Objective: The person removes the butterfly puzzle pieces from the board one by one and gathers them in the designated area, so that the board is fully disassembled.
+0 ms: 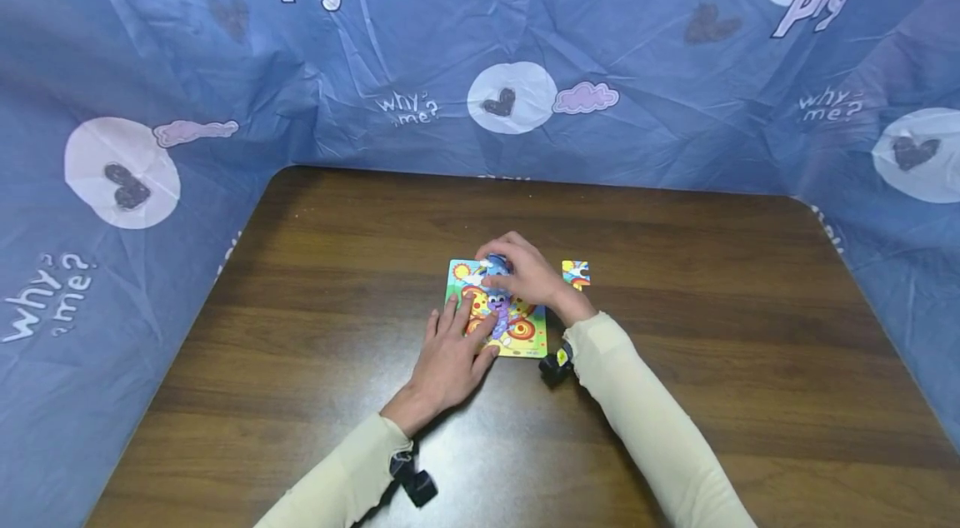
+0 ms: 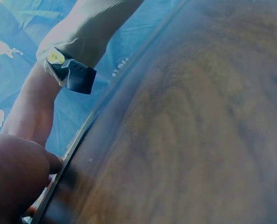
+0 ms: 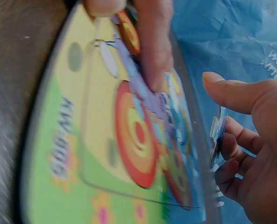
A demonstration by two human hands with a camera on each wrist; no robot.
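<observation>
Left hand (image 1: 450,357), nearest, fingers flat, presses puzzle board (image 1: 525,336) mid-counter (image 1: 300,303). Right hand (image 1: 528,274) pinches a puzzle piece (image 3: 217,128) at far edge. Piece likely light, thin, stiff; grip edges.

A dark wooden table (image 1: 675,328) bears a puzzle board (image 1: 525,336) and a loose puzzle piece (image 1: 576,273).

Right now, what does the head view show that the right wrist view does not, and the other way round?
Only the head view shows the loose puzzle piece lying apart on the wooden table, right of the puzzle board. Only the right wrist view shows, edge-on, the blue piece that the right hand pinches. Both show the board with the left hand resting on it.
</observation>
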